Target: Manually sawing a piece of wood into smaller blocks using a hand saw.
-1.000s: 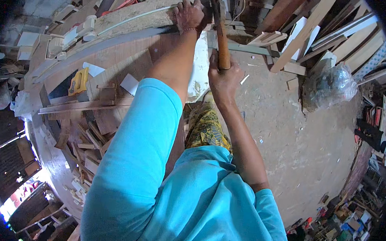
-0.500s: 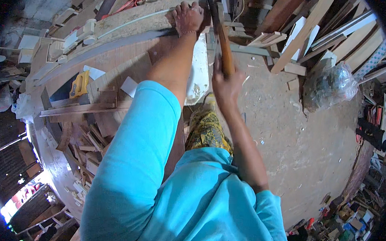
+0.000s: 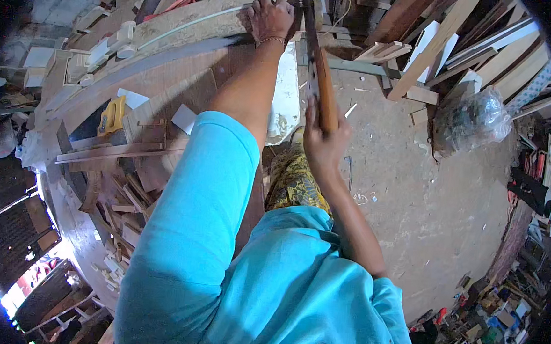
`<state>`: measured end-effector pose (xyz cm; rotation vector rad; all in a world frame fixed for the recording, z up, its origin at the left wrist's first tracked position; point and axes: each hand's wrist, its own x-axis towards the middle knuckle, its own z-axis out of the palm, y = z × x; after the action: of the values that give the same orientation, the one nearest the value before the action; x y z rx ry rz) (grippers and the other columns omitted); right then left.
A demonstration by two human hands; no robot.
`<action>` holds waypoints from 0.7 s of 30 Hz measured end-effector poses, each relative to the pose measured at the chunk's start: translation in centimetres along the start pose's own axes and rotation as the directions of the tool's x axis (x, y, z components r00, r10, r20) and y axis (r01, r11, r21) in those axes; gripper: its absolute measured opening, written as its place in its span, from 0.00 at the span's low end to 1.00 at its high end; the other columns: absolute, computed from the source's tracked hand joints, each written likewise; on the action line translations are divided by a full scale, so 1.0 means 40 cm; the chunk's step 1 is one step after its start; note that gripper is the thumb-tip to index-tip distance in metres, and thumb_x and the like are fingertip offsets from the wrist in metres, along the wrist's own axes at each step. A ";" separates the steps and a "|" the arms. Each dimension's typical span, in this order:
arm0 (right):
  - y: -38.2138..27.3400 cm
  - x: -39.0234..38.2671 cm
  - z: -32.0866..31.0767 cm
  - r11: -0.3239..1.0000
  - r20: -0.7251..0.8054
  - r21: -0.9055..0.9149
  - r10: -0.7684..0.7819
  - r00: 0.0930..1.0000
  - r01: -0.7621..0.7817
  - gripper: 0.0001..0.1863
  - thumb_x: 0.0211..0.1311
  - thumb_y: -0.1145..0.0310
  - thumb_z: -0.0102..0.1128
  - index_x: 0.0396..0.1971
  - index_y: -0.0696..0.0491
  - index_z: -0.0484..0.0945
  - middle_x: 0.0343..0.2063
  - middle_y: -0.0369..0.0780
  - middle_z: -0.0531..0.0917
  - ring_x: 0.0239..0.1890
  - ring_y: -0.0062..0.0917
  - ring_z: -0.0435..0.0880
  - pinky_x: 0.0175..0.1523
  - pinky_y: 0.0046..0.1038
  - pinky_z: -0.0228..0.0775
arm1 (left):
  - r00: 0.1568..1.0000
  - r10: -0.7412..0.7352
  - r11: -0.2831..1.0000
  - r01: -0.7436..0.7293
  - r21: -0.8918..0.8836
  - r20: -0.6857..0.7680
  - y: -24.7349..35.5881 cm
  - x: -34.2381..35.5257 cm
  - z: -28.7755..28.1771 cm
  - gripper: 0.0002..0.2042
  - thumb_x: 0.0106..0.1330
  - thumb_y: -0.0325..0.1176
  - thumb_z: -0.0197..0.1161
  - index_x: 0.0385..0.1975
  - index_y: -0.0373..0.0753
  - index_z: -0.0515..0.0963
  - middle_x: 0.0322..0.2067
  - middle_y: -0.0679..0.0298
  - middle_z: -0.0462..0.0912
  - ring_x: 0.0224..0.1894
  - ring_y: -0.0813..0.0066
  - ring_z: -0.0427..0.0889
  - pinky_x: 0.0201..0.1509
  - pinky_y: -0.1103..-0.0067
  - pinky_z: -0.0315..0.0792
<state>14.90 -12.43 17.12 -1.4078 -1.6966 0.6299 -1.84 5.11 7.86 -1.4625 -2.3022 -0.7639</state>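
Note:
My right hand [image 3: 326, 140] is wrapped round the wooden handle [image 3: 326, 89] of a handsaw. Its dark blade [image 3: 311, 31] points away from me, up past my left hand, and its far tip runs out of view at the top. My left hand [image 3: 272, 18] presses down with fingers spread on a long, pale wooden board [image 3: 196, 22] on the workbench, just left of the blade. Whether the blade touches the wood there is hard to make out.
A yellow-handled saw [image 3: 112, 117] lies on the brown bench top [image 3: 187, 70] at left. Wood strips [image 3: 117, 153] and offcuts are nearby. Planks [image 3: 434, 49] lean at the far right beside a clear plastic bag [image 3: 474, 122]. Clutter [image 3: 494, 334] fills the lower right.
My right hand and the saw have drawn back toward me and slightly to the right. My left hand stays nearly in place on the board.

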 end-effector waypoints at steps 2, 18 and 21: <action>-0.004 -0.033 -0.004 0.962 -0.050 0.256 0.113 0.992 -0.096 0.14 0.50 0.64 0.57 0.22 0.63 0.73 0.13 0.47 0.75 0.13 0.30 0.74 0.19 0.31 0.62 | 0.997 0.041 0.999 -0.039 0.029 -0.063 0.004 0.004 0.002 0.11 0.52 0.43 0.53 0.30 0.46 0.76 0.32 0.57 0.72 0.39 0.60 0.69 0.46 0.67 0.60; 0.007 0.013 0.021 0.977 0.053 0.145 0.152 0.987 -0.158 0.09 0.47 0.70 0.58 0.24 0.61 0.73 0.13 0.48 0.74 0.15 0.31 0.75 0.23 0.30 0.64 | 0.996 0.047 0.998 -0.044 0.035 -0.074 0.006 0.010 0.010 0.12 0.52 0.43 0.51 0.29 0.46 0.76 0.32 0.58 0.72 0.38 0.60 0.69 0.43 0.68 0.60; 0.024 0.035 0.040 0.980 0.071 0.116 0.155 0.985 -0.162 0.09 0.44 0.72 0.59 0.24 0.62 0.72 0.14 0.48 0.74 0.15 0.34 0.75 0.24 0.30 0.65 | 0.998 0.047 0.999 -0.047 0.022 -0.036 0.016 0.012 0.038 0.12 0.50 0.43 0.53 0.29 0.44 0.76 0.33 0.58 0.70 0.40 0.62 0.67 0.44 0.70 0.58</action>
<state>14.04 -10.66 15.88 -1.4586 -1.5750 0.8592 -1.43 6.59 7.04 -1.4757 -2.2338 -0.7447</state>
